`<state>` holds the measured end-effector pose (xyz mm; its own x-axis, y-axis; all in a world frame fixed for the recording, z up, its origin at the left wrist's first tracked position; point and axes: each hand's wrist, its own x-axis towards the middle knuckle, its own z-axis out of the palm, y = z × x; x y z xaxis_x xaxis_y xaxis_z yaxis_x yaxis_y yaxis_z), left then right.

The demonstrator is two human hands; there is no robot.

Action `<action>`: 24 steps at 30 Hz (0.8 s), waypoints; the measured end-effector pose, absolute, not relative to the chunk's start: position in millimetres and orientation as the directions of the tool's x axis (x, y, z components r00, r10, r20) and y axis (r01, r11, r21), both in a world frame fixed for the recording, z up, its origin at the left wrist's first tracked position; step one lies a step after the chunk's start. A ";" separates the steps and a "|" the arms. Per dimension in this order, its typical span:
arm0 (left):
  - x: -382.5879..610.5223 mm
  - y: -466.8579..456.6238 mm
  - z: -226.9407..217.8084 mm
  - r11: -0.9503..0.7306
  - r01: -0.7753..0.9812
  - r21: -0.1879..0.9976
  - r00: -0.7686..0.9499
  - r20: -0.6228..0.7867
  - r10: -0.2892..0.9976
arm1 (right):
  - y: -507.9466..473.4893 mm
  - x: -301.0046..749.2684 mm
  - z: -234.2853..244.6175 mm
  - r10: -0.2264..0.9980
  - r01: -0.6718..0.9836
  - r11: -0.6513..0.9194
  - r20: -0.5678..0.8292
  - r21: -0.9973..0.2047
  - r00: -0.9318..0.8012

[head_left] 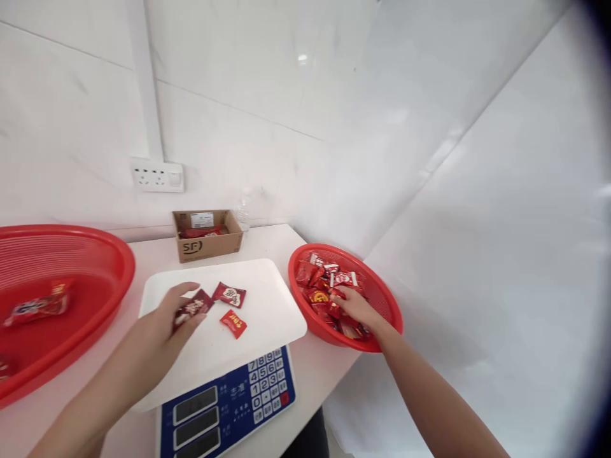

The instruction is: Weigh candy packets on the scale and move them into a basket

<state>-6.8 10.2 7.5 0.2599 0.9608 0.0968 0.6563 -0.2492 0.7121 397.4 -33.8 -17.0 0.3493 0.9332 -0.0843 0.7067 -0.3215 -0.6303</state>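
Observation:
My left hand [179, 321] is closed on a dark red candy packet [195, 308], held over the left part of the white scale tray [272, 299]. On the tray beside it lie another dark red packet [230, 295] and a smaller bright red one [233, 323]. My right hand [356, 306] reaches into the red basket [389, 305] on the right, its fingers closed among many red wrapped candies [344, 278]. A red candy shows at those fingertips. The blue scale panel [238, 394] with its keypad sits below the tray.
A larger red basket [125, 254] with a few packets stands at the left. Behind the tray are an open cardboard box [212, 247] holding red packets and a clear plastic bottle [244, 210]. A wall socket [157, 176] is above. White sheeting [477, 254] hangs at the right.

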 end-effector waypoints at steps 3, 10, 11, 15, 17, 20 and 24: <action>-2.0 8.7 10.1 -0.272 0.699 0.661 0.342 0.026 0.939 | -34.1 396.7 -19.4 0.923 0.685 -0.339 -0.090 -0.645 0.373; -7.6 8.9 2.6 -0.404 0.746 0.530 0.413 0.108 0.904 | -35.1 401.4 -20.8 0.922 0.694 -0.336 -0.072 -0.636 0.380; -8.1 9.3 1.8 -0.428 0.745 0.512 0.426 0.129 0.896 | -34.8 402.3 -21.3 0.920 0.697 -0.339 -0.066 -0.632 0.386; -6.2 8.8 -1.6 -0.523 0.662 0.537 0.551 0.124 0.825 | -33.1 405.3 -24.2 0.911 0.710 -0.350 -0.044 -0.611 0.411; -3.9 7.7 -3.7 -0.534 0.634 0.560 0.576 0.118 0.809 | -32.8 405.3 -24.5 0.917 0.713 -0.337 -0.042 -0.615 0.398; -2.0 6.4 -4.2 -0.519 0.613 0.595 0.558 0.139 0.818 | -33.3 402.9 -22.6 0.924 0.708 -0.320 -0.044 -0.629 0.379; -3.5 5.5 3.6 -0.424 0.562 0.710 0.456 0.162 0.875 | -35.2 397.4 -18.5 0.912 0.654 -0.342 -0.069 -0.675 0.405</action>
